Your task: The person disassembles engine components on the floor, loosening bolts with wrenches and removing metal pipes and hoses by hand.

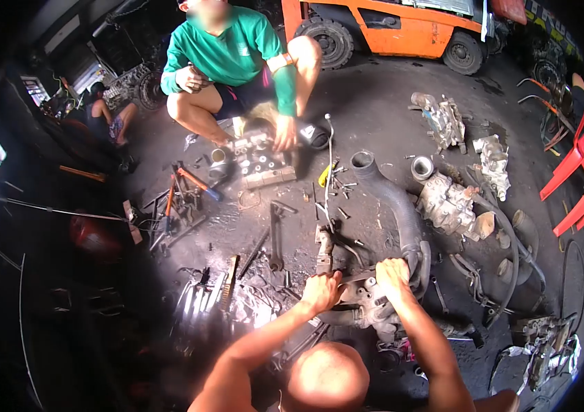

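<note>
A metal engine part [367,299] with hoses and pipes attached lies on the dark floor, close in front of me. My left hand [322,290] is closed around the left end of a bar-like edge at its top. Farther right, my right hand [393,275] grips the same edge from above with its fingers curled. A thick ribbed black hose [391,196] runs from beyond the hands down to the part's right side. Beyond my left hand stands a rusty metal bracket [323,248] joined to a long thin rod [331,165].
Opposite, a person in a green top [237,51] squats with one hand at a metal block [264,168]. Wrenches [275,237] and other tools lie at left. Metal castings [446,206] are at right, a red chair [583,161] beyond. An orange forklift [402,31] stands behind.
</note>
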